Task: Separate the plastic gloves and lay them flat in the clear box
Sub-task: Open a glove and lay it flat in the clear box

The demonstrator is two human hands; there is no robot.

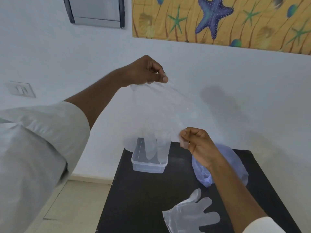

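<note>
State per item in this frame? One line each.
Left hand: raised, pinching the held glove's cuff.
Right hand: lower, pinching the same cuff's other corner.
Held clear plastic glove: stretched between both hands, fingers dangling above the box.
Clear plastic box: open, upright on the black table.
Second clear plastic glove: flat on the table.
Bluish plastic bag: crumpled on the table.

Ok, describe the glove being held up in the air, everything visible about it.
The held glove is thin, clear, filmy plastic, nearly see-through against the white wall. The left hand pinches its cuff edge high up; the right hand pinches the other cuff corner lower, so the opening stretches on a slant. It hangs fingers-down, the glove's tips dangling just over the clear box on the black table. Whether they touch the box cannot be told.
</note>
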